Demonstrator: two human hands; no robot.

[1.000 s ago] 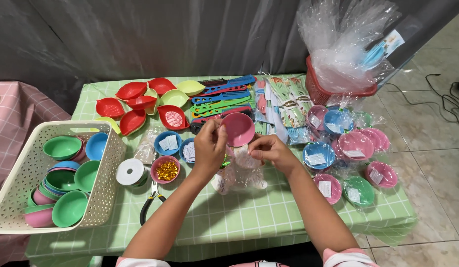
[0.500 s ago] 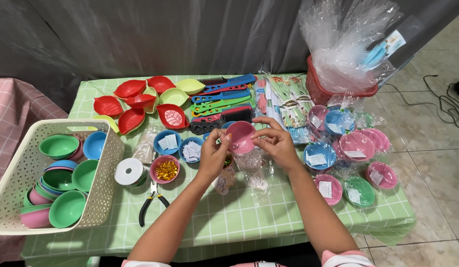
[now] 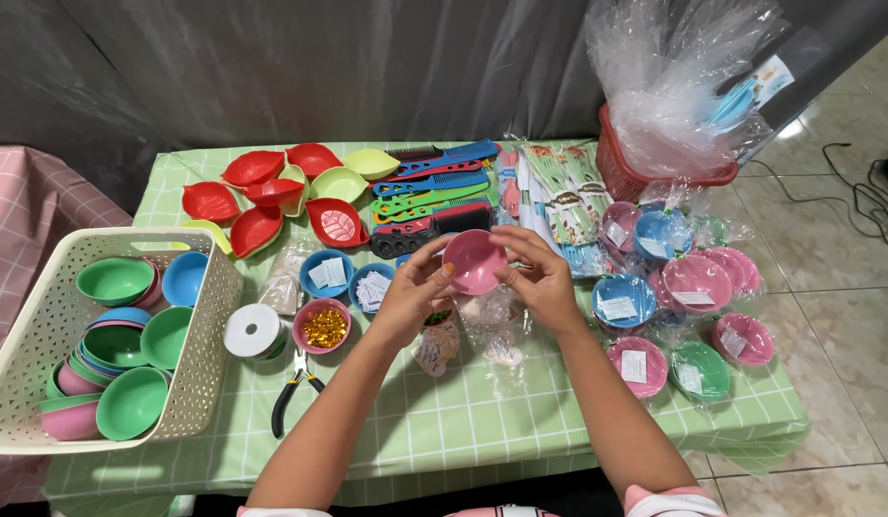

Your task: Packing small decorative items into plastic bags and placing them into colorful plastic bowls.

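Both hands meet over the middle of the green checked table [image 3: 444, 431]: the left hand [image 3: 415, 302] and right hand [image 3: 540, 278] pinch a small pink bowl [image 3: 473, 260] between their fingertips, held above the cloth. Under them lie clear plastic bags [image 3: 497, 330]. At nine o'clock sit a pink bowl of gold bits [image 3: 323, 325], a white tape roll [image 3: 252, 330] and pliers [image 3: 289, 402]. Coloured combs [image 3: 434, 196] lie at twelve; wrapped bowls [image 3: 693, 282] crowd three. A white basket [image 3: 210, 383] of bowls stands far left.

A cream basket [image 3: 210, 316] of green and blue bowls is sitting at one end of the surface [image 3: 444, 431], red leaf-shaped dishes [image 3: 272, 206], combs [image 3: 434, 187] and pliers [image 3: 293, 397] lying nearby.
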